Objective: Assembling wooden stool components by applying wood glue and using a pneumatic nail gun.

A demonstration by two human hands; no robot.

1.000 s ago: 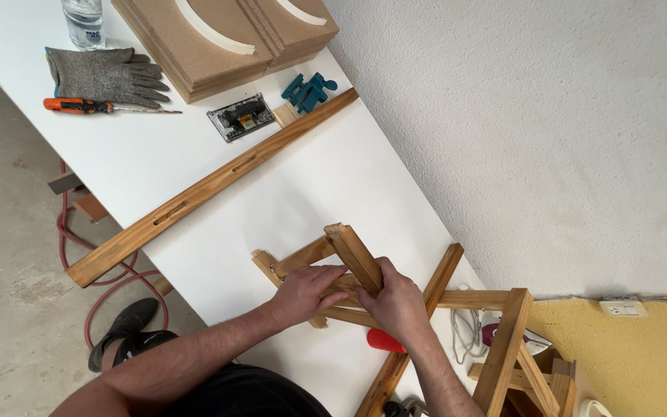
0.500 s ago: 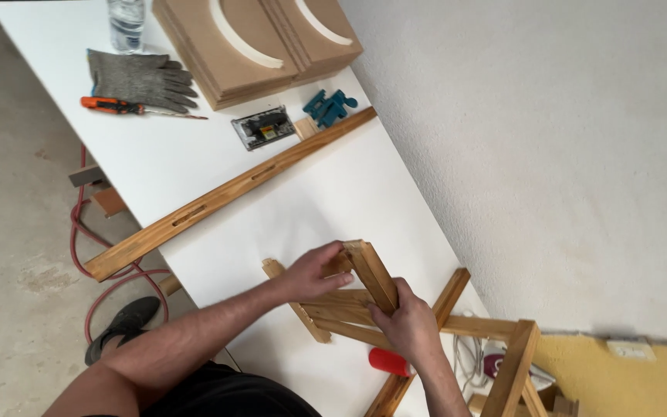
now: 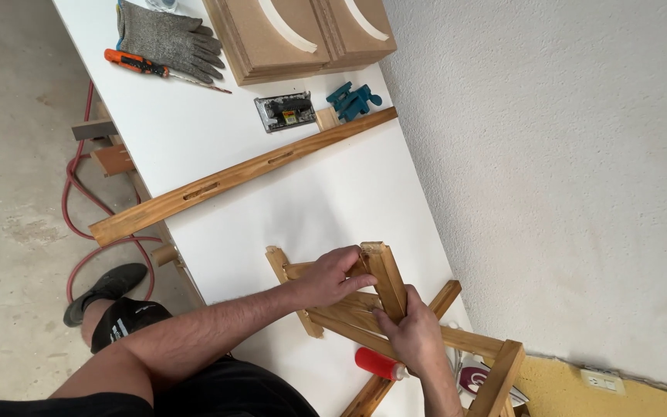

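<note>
From up here I see a long wooden rail (image 3: 233, 179) lying slantwise across the white desk (image 3: 326, 193), cutting off the far part where the grey gloves (image 3: 165, 35), an orange-handled tool (image 3: 137, 63), a small dark gadget (image 3: 286, 111), a blue clamp (image 3: 353, 99) and two brown panels (image 3: 303, 31) lie. None of these crowd my hands. A red tube (image 3: 376, 363) lies just beside my right wrist, and more wooden framing (image 3: 496, 371) sits at the near right corner.

Between the rail and my hands the desk is bare white, with room to slide toward the wall side or the left edge, beyond which a red hose (image 3: 79, 224) loops on the floor.

The wooden frame (image 3: 326, 305) lies near the desk's near end. One short wooden bar (image 3: 389, 279) runs from the far left down toward me, tilted up from the flat slats, I think, though the angle is hard to judge. My left hand (image 3: 333, 276) has its grip closed over the frame by the bar's upper end; my right hand (image 3: 414, 336) is clamped around the bar's lower end.
</note>
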